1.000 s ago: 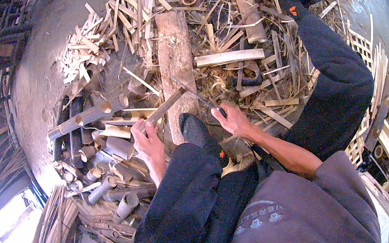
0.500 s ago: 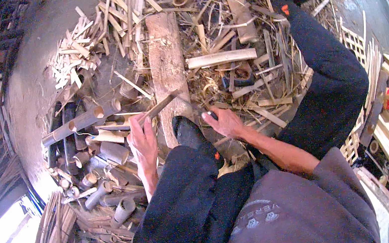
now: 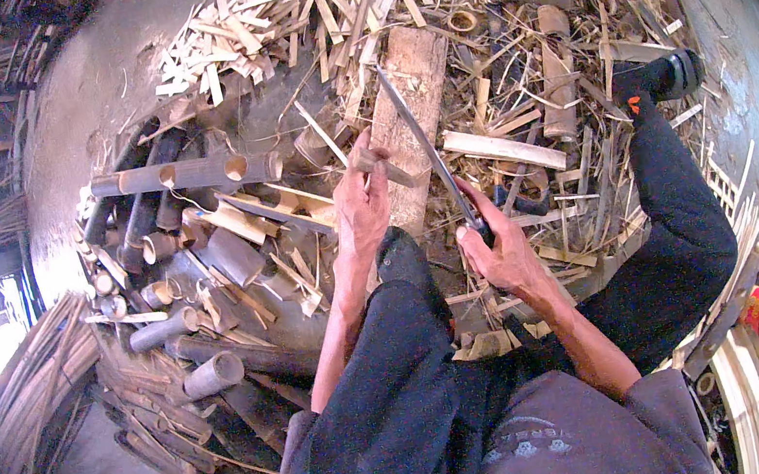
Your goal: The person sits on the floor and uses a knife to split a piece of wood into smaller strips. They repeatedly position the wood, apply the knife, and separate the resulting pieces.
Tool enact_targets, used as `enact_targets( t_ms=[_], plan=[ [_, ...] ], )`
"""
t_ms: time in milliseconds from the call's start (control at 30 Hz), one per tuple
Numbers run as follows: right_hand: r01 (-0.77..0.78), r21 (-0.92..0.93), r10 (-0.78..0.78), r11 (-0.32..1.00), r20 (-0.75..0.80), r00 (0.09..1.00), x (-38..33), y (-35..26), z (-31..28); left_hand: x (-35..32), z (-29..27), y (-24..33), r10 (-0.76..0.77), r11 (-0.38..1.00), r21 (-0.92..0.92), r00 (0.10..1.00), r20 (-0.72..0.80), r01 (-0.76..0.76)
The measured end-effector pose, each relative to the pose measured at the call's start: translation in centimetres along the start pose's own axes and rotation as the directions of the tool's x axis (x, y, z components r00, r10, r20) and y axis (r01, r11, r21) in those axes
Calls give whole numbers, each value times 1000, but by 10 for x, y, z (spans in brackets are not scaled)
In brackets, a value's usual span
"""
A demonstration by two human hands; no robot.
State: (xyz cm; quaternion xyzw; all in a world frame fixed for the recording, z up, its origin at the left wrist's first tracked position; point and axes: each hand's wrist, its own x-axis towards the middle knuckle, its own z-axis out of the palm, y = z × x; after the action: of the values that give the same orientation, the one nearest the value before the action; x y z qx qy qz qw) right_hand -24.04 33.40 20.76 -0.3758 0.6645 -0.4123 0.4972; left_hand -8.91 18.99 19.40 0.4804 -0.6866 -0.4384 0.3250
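Your left hand (image 3: 361, 202) pinches a short bamboo piece (image 3: 380, 162) between its fingers, holding it upright over the near end of the wooden block (image 3: 408, 115). Your right hand (image 3: 503, 253), fingers wrapped tight round the handle, holds a long knife (image 3: 419, 138) just right of the block, its blade slanting up and across the block's top behind the bamboo piece. The piece looks light, stiff and dry, likely to split along its grain and to leave sharp edges, so grip it low on its sides, away from the blade. Left of the block lie cut bamboo tubes (image 3: 193, 173); beyond it, a heap of pale splints (image 3: 234, 48). Compared with half a second ago, the blade has swung up from lying low by your left hand, and the bamboo piece now stands raised at the block.
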Motion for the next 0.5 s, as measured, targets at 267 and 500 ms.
enact_targets(
  t_ms=[267, 500],
  plan=[
    [-173, 302, 130, 938, 158, 979, 4, -77, 9, -12, 4, -5, 17, 992, 122, 991, 134, -33],
    [-294, 355, 252, 887, 160, 954, 5, -78, 23, -19, -3, 13, -46, 995, 101, 959, 281, 18]
  ],
)
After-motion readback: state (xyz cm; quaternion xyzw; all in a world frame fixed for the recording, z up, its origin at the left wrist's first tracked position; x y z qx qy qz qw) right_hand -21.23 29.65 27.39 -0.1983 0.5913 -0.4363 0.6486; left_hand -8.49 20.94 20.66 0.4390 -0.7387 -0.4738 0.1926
